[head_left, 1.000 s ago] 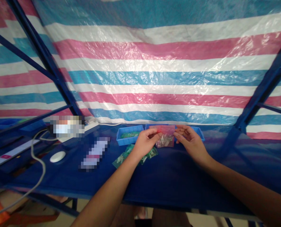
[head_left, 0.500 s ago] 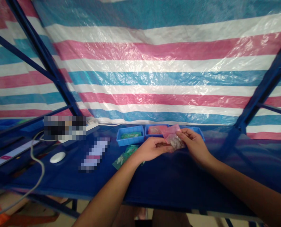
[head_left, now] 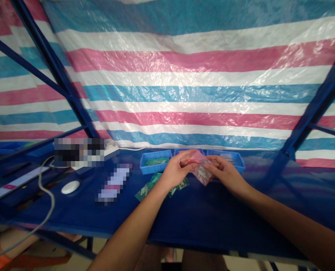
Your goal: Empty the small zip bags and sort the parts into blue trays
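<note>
Both my hands hold a small pink plastic bag with tiny pale parts inside, a little above the blue table. My left hand pinches its upper left edge. My right hand pinches its right side. Just behind the bag stand three shallow blue trays in a row; the left one holds green packets. More green packets lie on the cloth under my left wrist.
A white mouse with its cable, a white flat device and blurred-out items lie at the left. Dark blue frame bars slant at both sides. A striped tarp hangs behind.
The bag was held flat and upright, then tilted and pulled down toward the right; now both hands have lifted it slightly and hold it tilted in front of the middle tray.
</note>
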A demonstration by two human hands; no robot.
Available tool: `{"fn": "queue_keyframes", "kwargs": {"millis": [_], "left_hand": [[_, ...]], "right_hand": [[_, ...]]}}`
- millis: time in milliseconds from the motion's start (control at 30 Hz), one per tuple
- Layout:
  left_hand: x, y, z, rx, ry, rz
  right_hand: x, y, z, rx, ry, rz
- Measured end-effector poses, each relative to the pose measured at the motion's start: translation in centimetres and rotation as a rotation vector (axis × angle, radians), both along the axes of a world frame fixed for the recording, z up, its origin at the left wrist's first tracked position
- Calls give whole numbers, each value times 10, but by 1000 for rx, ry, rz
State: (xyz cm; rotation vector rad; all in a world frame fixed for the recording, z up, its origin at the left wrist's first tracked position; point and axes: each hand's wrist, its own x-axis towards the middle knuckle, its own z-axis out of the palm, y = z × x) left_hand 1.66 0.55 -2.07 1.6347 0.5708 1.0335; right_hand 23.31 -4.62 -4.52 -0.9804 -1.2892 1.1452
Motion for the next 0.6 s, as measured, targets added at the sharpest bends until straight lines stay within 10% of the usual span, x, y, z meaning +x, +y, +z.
{"fn": "queue_keyframes", "kwargs": {"millis": [600], "left_hand": [[-5,36,2,312,377,624]], "right_hand": [[1,8,-8,1,-2,-58]]}}
